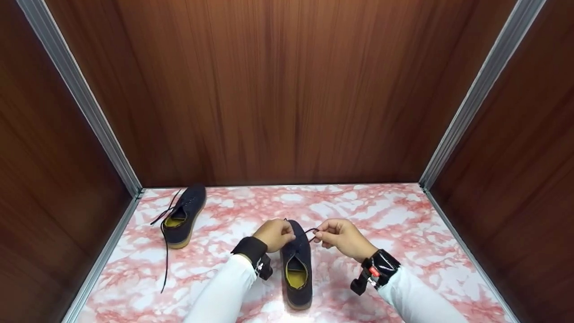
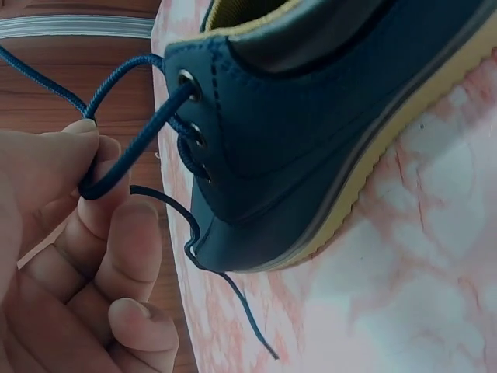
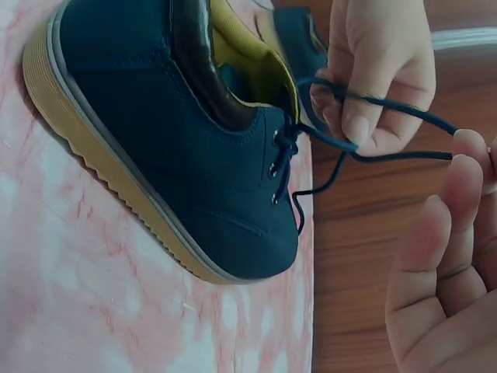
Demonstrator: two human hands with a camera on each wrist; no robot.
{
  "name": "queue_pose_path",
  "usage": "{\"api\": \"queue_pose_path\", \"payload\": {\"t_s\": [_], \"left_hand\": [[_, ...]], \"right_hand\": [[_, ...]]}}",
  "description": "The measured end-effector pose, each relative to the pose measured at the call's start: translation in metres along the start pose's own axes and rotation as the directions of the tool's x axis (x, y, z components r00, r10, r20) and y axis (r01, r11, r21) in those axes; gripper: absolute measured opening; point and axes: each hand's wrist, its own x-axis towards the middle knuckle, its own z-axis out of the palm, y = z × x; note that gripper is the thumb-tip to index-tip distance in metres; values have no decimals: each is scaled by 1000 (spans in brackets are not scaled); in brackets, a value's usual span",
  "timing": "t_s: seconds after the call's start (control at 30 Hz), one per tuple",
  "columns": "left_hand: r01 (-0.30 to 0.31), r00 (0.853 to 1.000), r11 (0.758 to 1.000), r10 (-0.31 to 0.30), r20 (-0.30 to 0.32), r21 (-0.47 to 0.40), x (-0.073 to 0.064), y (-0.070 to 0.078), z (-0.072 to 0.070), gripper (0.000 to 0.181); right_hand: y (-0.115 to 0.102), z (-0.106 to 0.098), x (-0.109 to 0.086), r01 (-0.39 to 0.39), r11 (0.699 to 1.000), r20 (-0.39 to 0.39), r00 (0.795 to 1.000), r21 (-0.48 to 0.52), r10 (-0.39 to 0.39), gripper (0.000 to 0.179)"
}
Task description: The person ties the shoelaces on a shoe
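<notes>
A dark blue shoe with a yellow lining and tan sole stands in front of me, toe pointing away. My left hand is over its left side and pinches a blue shoelace between thumb and forefinger; the lace loops out of the top eyelet in the left wrist view. On the other side my right hand pinches a loop of lace at its fingertips, drawn out to the right. One loose lace end hangs past the toe.
A matching shoe stands at the back left, its untied laces trailing over the pink-and-white marbled surface. Brown wood-grain panels with metal edge strips enclose the back and both sides.
</notes>
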Motion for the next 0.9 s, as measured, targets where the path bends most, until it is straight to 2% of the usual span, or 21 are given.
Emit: {"api": "queue_pose_path", "payload": {"t_s": [0.23, 0.4, 0.57, 0.73, 0.83, 0.9], "left_hand": [[19, 1000, 1000, -19, -20, -15, -1, -2, 2, 16], [32, 999, 999, -33, -31, -6, -3, -2, 3, 16], [46, 998, 999, -47, -31, -16, -3, -1, 4, 15], [45, 999, 999, -46, -29, -23, -2, -1, 5, 15], [46, 999, 999, -47, -28, -23, -1, 0, 5, 15], [45, 999, 999, -46, -29, -24, -1, 0, 5, 15]], "right_hand": [[1, 11, 1, 123, 991, -41, 991, -43, -125, 17], [4, 17, 0, 222, 966, -58, 971, -129, -231, 9], [4, 22, -4, 266, 930, -76, 953, -252, -293, 4], [4, 27, -8, 324, 842, -88, 914, -432, -397, 6], [6, 29, -9, 379, 761, -72, 872, -527, -485, 5], [8, 30, -9, 417, 692, -48, 837, -589, -545, 8]]}}
